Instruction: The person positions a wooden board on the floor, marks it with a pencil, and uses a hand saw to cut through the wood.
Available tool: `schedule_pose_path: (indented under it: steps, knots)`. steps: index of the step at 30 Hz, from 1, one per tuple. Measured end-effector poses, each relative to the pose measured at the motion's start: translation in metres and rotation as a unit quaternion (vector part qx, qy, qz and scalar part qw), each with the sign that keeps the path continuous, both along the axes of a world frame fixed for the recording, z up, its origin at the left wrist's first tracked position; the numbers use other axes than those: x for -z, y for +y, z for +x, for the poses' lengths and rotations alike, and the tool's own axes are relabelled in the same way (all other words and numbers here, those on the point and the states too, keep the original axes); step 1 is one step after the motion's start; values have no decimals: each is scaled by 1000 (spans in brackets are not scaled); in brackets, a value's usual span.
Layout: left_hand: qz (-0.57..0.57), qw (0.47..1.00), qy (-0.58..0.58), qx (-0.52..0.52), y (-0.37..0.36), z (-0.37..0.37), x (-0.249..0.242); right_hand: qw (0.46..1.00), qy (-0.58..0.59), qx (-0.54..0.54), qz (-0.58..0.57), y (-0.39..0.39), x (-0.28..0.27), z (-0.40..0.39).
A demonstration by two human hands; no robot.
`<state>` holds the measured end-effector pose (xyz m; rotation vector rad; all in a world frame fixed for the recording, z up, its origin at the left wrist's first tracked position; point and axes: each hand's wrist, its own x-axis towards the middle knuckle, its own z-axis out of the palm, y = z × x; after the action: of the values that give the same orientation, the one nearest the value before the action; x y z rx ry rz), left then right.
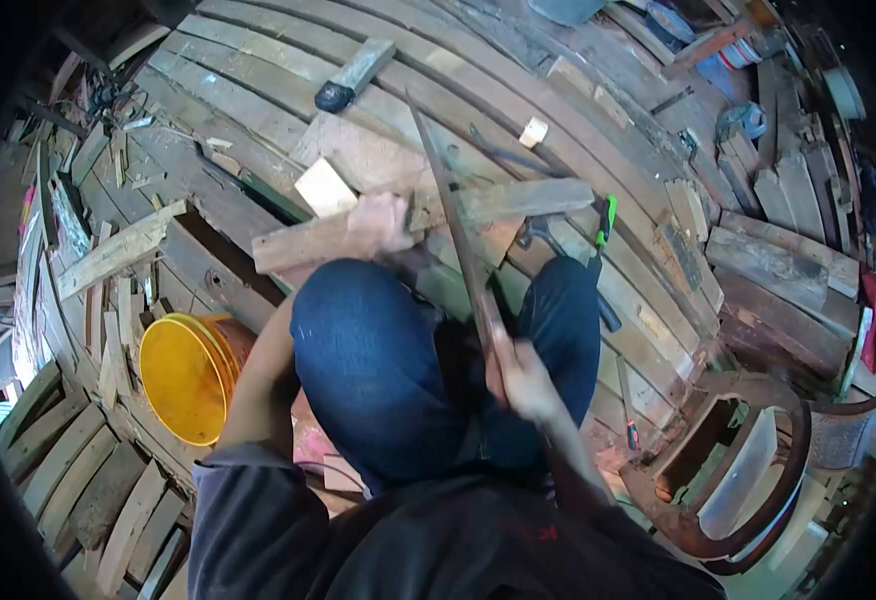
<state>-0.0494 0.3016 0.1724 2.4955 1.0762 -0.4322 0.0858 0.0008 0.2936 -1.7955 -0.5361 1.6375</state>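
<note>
A long wooden board (528, 203) lies across in front of my knees, and my left hand (378, 224) is wrapped round its left part. My right hand (520, 378) is closed on the handle end of a long handsaw (453, 215). The saw's narrow blade points up and away, crossing the board to the right of my left hand. Beyond the left hand sits a pale wood block (325, 188). Motion blurs both hands slightly.
An orange-yellow bucket (186, 378) stands at the left. A hammer-like wooden tool (356, 75) lies ahead, a green-handled tool (607, 218) and a red-tipped screwdriver (632, 432) at the right. A wooden chair frame (723, 465) is at the lower right. Planks surround me.
</note>
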Motion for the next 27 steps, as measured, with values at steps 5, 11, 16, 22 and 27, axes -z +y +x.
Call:
schedule_pose_path:
  steps: [5,11,16,22,27]
  knots:
    - [-11,1000,1,-20,1,2,-14,998,53,39,0,-11,1,15]
    - [-14,1000,4,-26,-2,2,-23,976,162,143,2,17,2,24]
    - [-3,1000,-14,-24,3,0,-7,986,129,102,25,16,10,21]
    - [-26,999,6,-43,2,2,-17,997,77,20,25,17,9,15]
    - [-38,998,-4,-51,1,1,-23,998,61,10,21,17,6,11]
